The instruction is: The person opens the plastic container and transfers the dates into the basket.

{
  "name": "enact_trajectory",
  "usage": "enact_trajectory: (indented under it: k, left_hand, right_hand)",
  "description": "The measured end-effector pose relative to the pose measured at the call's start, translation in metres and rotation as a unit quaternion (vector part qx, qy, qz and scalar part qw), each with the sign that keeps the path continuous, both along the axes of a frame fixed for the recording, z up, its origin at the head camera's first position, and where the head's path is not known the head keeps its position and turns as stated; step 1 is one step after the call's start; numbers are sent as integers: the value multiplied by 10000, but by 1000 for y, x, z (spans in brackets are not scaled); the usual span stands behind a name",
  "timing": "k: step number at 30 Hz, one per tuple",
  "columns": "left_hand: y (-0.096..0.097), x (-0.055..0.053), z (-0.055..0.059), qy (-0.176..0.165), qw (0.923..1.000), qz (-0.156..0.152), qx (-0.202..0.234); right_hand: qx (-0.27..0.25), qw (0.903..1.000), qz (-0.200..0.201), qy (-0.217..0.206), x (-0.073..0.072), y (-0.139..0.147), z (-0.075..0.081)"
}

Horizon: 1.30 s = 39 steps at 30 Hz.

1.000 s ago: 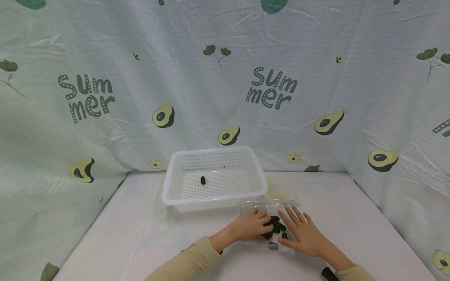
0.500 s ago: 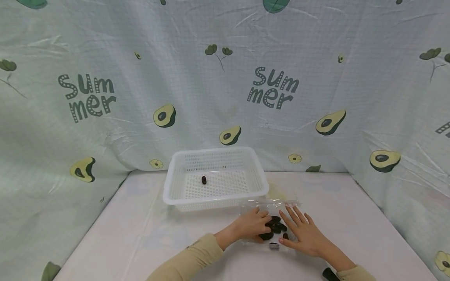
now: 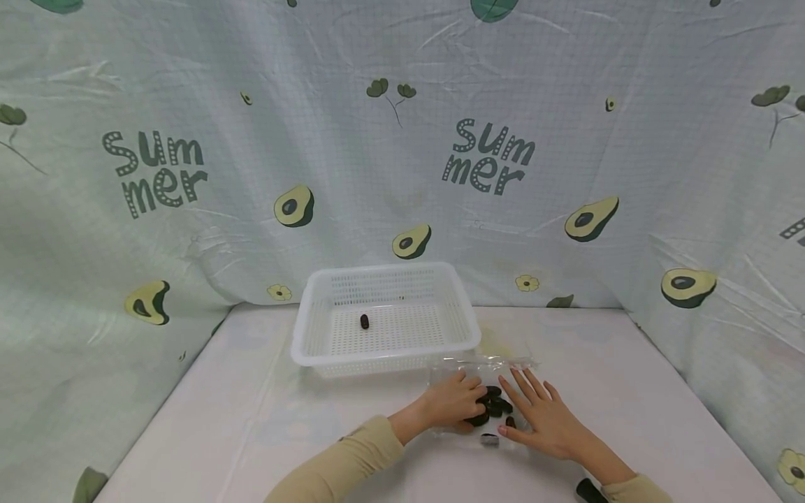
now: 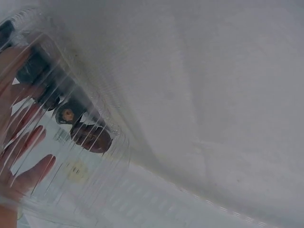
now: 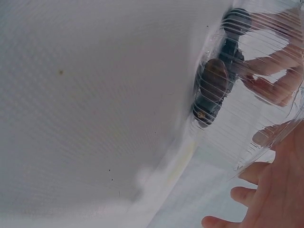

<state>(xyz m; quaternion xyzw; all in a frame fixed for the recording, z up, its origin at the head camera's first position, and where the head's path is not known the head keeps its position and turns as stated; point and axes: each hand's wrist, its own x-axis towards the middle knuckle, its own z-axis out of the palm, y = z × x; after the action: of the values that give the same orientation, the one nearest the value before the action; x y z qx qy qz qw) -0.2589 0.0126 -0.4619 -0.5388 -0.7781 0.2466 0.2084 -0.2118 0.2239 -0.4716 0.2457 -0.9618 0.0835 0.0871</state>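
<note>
Several dark, oval, date-like fruits (image 3: 497,407) lie in a bunch in a clear plastic pack (image 3: 453,367) with a shiny far edge. Through its fine ridges, the left wrist view shows a wrinkled brown fruit (image 4: 92,137) beside one with an orange-brown end. My left hand (image 3: 449,404) is at the pack's left side, its fingers spread and reaching onto the fruits; part of the bunch is hidden beneath them. My right hand (image 3: 537,416) rests on the pack's right side, fingers fanned out, the thumb beside a single browner fruit (image 3: 510,422).
A white perforated basket (image 3: 386,360) stands behind the pack, with one dark fruit (image 3: 365,321) on its floor. Near the pack's front is a small grey, silvery patch (image 3: 489,440). A dark cylinder (image 3: 590,491) sits by the right sleeve. A printed curtain (image 3: 352,140) hangs behind the white table (image 3: 302,433).
Over the second, my left hand's fingers have shifted slightly left on the bunch, uncovering more fruits. My right hand stays where it is, and the pack has not moved.
</note>
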Motion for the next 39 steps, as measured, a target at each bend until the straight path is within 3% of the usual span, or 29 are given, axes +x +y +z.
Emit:
enact_trajectory:
  k: [11,19,27,39]
  left_hand:
    - [1,0,1,119,9998,-134,82]
    - [3,2,3,561,9982,-215,-84]
    - [4,4,5,735,9970,-248,-83]
    - [5,5,4,293,9995,100,-43]
  right_hand:
    - [5,9997,-18,-229,0,-1,2]
    - [-21,9996,-35,-278,1,0,3]
    - [-69,9997,-28,-237,0,1,1]
    - [-34,9996,-23,-289,0,1,3]
